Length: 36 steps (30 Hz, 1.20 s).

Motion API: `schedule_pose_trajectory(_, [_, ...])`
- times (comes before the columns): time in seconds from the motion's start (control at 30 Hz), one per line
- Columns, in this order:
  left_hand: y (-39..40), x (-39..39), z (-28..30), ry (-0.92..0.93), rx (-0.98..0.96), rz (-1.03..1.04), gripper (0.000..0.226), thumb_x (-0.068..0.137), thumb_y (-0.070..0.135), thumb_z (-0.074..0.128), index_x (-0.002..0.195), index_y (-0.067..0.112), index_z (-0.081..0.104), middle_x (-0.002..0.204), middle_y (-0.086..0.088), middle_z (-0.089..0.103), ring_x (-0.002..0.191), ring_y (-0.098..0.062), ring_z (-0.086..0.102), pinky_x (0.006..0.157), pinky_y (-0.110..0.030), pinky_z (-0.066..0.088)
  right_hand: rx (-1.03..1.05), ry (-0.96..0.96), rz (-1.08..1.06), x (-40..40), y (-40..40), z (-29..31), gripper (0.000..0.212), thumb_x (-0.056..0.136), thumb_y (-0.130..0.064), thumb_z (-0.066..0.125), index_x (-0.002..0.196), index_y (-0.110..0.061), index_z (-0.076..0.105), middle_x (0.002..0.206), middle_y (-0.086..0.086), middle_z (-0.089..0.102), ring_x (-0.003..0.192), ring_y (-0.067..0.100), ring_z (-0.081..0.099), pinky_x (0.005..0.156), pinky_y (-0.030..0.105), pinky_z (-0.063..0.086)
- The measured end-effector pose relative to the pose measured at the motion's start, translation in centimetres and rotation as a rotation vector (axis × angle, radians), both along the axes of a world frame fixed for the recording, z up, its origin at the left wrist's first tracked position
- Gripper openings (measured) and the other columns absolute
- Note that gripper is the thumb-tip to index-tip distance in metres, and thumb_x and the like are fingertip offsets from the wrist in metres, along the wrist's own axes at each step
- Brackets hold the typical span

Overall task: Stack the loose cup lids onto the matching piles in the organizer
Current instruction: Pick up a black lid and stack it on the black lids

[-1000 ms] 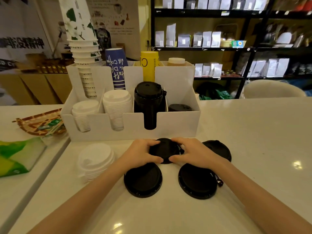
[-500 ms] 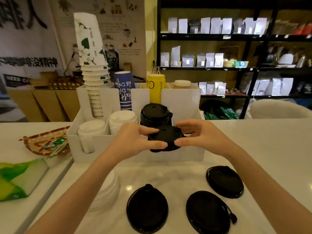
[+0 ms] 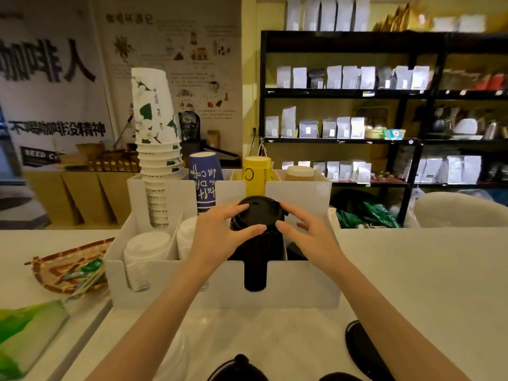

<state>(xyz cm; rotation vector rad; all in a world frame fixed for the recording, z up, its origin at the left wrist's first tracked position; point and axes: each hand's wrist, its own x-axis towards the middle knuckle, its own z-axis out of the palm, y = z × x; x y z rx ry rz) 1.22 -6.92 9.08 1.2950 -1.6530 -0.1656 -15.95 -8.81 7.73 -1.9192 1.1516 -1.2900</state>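
Observation:
A black lid [image 3: 258,213] sits on top of the tall black lid pile [image 3: 255,270] in the third front slot of the white organizer [image 3: 302,284]. My left hand [image 3: 217,237] pinches its left and front edge. My right hand [image 3: 310,237] touches its right rim with thumb and forefinger, the other fingers spread. Two white lid piles [image 3: 145,248] [image 3: 185,237] fill the slots to the left. Loose black lids [image 3: 239,369] [image 3: 360,345] lie on the counter near me, partly cut off by the frame's bottom edge.
Cup stacks stand in the organizer's back row: white with green print [image 3: 154,133], blue [image 3: 204,182], yellow [image 3: 257,174]. A woven tray [image 3: 60,268] and a green packet [image 3: 24,336] lie at the left. A blurred white lid stack [image 3: 176,358] rests under my left forearm.
Both hands lifted one black lid off the counter, carried it forward and up, and set it on the black pile. The view tilted upward.

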Motion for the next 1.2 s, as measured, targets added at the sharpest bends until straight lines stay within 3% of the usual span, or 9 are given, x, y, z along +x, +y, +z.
schedule_pose_trajectory(0.33, [-1.5, -0.1, -0.6, -0.049, 0.051, 0.029, 0.057, 0.068, 0.042, 0.070, 0.119, 0.020, 0.057, 0.123, -0.003, 0.062, 0.111, -0.016, 0.052, 0.092, -0.029, 0.041, 0.078, 0.019, 0.025, 0.4, -1.8, -1.1, 0.046, 0.089, -0.026, 0.050, 0.133, -0.027, 0.038, 0.142, -0.003, 0.041, 0.130, 0.011, 0.034, 0.102, 0.026, 0.026])
schedule_pose_trajectory(0.5, [-1.9, 0.7, -0.1, -0.055, 0.143, -0.059, 0.058, 0.068, 0.039, 0.071, 0.121, 0.022, 0.055, 0.131, -0.002, 0.056, 0.119, -0.017, 0.048, 0.100, -0.040, 0.043, -0.017, 0.029, -0.018, 0.6, -1.0, -1.3, 0.042, 0.087, -0.025, 0.053, 0.128, -0.023, 0.044, 0.123, -0.009, 0.049, 0.117, 0.008, 0.040, 0.098, 0.025, 0.029])
schedule_pose_trajectory(0.7, [-2.1, 1.4, 0.1, -0.088, 0.237, -0.103, 0.059, 0.070, 0.034, 0.070, 0.124, 0.017, 0.052, 0.131, -0.004, 0.055, 0.119, -0.017, 0.047, 0.094, -0.030, 0.042, -0.078, 0.078, -0.014, 1.3, -0.5, -1.1, 0.040, 0.088, -0.022, 0.051, 0.128, -0.021, 0.045, 0.115, -0.014, 0.047, 0.110, 0.002, 0.040, 0.095, 0.021, 0.029])
schedule_pose_trajectory(0.83, [-2.1, 1.4, -0.4, -0.121, 0.253, -0.101, 0.062, 0.072, 0.035, 0.069, 0.127, 0.018, 0.048, 0.134, -0.004, 0.052, 0.122, -0.018, 0.045, 0.100, -0.033, 0.040, -0.110, 0.109, -0.058, 1.4, -0.5, -1.8, 0.044, 0.089, -0.024, 0.051, 0.131, -0.019, 0.042, 0.128, -0.006, 0.050, 0.117, 0.007, 0.042, 0.099, 0.024, 0.032])
schedule_pose_trajectory(0.93, [-2.1, 1.2, -0.5, -0.154, 0.267, -0.108, 0.062, 0.075, 0.035, 0.066, 0.130, 0.018, 0.044, 0.135, -0.005, 0.050, 0.122, -0.019, 0.044, 0.095, -0.027, 0.036, -0.116, 0.143, -0.095, 1.4, -0.6, -2.4, 0.047, 0.089, -0.028, 0.049, 0.134, -0.019, 0.038, 0.139, 0.001, 0.047, 0.129, 0.016, 0.040, 0.109, 0.034, 0.032])
schedule_pose_trajectory(1.07, [-1.9, 0.9, 0.0, -0.224, 0.288, -0.116, 0.057, 0.079, 0.032, 0.063, 0.130, 0.017, 0.042, 0.135, -0.006, 0.049, 0.121, -0.020, 0.045, 0.089, -0.024, 0.034, -0.079, 0.203, -0.042, 0.8, -0.4, -2.4, 0.048, 0.090, -0.028, 0.047, 0.136, -0.022, 0.033, 0.144, -0.001, 0.040, 0.133, 0.014, 0.034, 0.112, 0.035, 0.029])
schedule_pose_trajectory(1.2, [-1.9, 0.6, 0.7, -0.305, 0.325, -0.147, 0.047, 0.081, 0.029, 0.060, 0.125, 0.020, 0.045, 0.133, -0.006, 0.049, 0.115, -0.020, 0.046, 0.087, -0.026, 0.035, -0.022, 0.203, -0.049, -0.7, 0.6, -1.9, 0.052, 0.089, -0.028, 0.051, 0.137, -0.022, 0.032, 0.143, 0.000, 0.041, 0.131, 0.014, 0.036, 0.105, 0.032, 0.033])
